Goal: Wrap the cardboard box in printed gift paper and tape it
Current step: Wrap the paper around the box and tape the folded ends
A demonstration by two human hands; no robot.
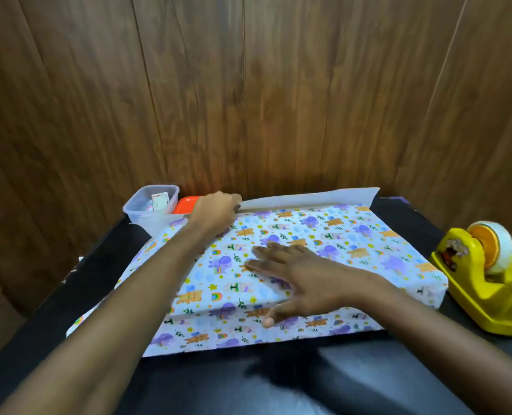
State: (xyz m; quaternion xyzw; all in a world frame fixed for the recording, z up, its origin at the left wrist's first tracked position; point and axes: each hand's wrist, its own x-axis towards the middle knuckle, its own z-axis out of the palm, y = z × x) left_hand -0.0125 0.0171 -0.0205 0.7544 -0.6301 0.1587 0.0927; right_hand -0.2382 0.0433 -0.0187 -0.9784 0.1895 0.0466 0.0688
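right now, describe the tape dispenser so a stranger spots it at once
Look at the black table with the paper-covered box in its middle. To the box's right stands the tape dispenser. It alone is yellow, with an orange-hubbed tape roll.

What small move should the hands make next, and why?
Probably fold the raised far flap of the animal-printed gift paper toward the person, over the paper-covered top. The left hand grips that flap's corner, its white back showing; the right hand presses flat on the covered top, holding it steady.
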